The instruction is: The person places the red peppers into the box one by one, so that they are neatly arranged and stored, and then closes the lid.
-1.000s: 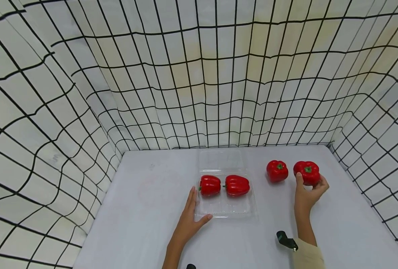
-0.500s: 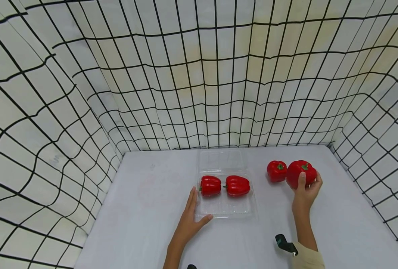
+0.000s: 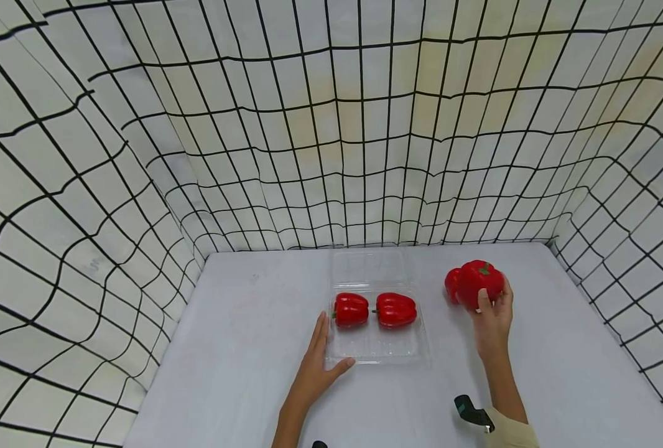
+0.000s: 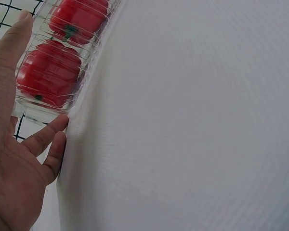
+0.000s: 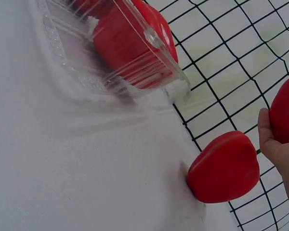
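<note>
A netted white wall (image 3: 331, 124) rises on the far side of a white table (image 3: 231, 348). Centrally, a clear container (image 3: 376, 350) has its lid (image 3: 370, 266) laid back on the far side. My left hand (image 3: 313, 370) extends along its left edge, thumb spread, gripping nothing. My right hand (image 3: 494, 317) curls fingers and thumb around the held pepper (image 3: 477, 283), at right. The loose pepper (image 3: 451, 287) rests on the table just left of it. The left packed pepper (image 3: 351, 310) and right packed pepper (image 3: 395, 310) lie inside the container, stems leftward.
</note>
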A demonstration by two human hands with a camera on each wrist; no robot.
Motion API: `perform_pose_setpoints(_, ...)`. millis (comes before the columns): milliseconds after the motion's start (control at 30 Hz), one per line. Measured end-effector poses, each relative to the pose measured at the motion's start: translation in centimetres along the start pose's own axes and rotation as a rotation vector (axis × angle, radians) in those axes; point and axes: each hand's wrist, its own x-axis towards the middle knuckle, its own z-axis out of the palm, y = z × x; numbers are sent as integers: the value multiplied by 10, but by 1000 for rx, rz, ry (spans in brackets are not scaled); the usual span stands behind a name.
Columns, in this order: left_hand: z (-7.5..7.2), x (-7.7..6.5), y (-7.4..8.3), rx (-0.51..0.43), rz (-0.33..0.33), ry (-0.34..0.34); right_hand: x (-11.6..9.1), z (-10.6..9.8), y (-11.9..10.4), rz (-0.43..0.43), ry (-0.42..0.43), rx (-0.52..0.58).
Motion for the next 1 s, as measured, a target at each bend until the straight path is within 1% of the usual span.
perform_pose_setpoints(200, 0, 0, 0, 4, -16, -2, -8, 10, 9, 51, -77, -116)
perform_pose_setpoints(333, 0, 0, 0, 0, -9, 0, -16, 18, 13, 52, -106, -209)
perform_pose_setpoints(400, 0, 0, 0, -2, 1, 2, -19, 22, 15, 34, -137, -252)
perform_pose_setpoints(567, 1, 0, 0, 0, -1, 10, -26, 31, 20, -11, -240, -308)
perform_pose_setpoints(833, 1, 0, -1, -3, -3, 13, -38, 47, 28, -46, -408, -409)
perform_pose_setpoints(1000, 1, 0, -1, -8, -3, 13, -47, 55, 36, -65, -465, -475)
